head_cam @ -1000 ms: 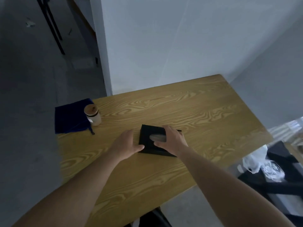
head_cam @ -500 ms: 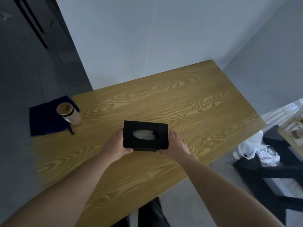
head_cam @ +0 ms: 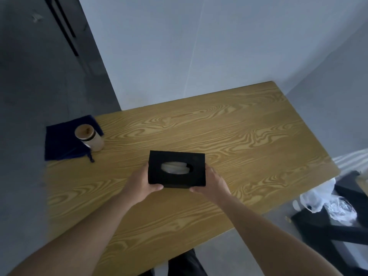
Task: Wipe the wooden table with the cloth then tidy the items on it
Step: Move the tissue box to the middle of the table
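Observation:
A black tissue box (head_cam: 177, 168) with white tissue showing in its oval slot is near the middle of the wooden table (head_cam: 229, 136). My left hand (head_cam: 139, 183) grips its left end and my right hand (head_cam: 212, 184) grips its right end. At the table's far left corner lies a dark blue cloth (head_cam: 61, 140), hanging partly over the edge. A small jar (head_cam: 89, 137) with a wooden lid stands on the cloth's right side.
A white wall runs along the table's far edge and a grey wall stands at its right end. A white plastic bag (head_cam: 328, 202) lies on a black frame on the floor at lower right. Dark trousers (head_cam: 185, 263) show below the near edge.
My hands went from lying on top of the box to gripping its two ends. The box now looks squared up and slightly raised, closer to me.

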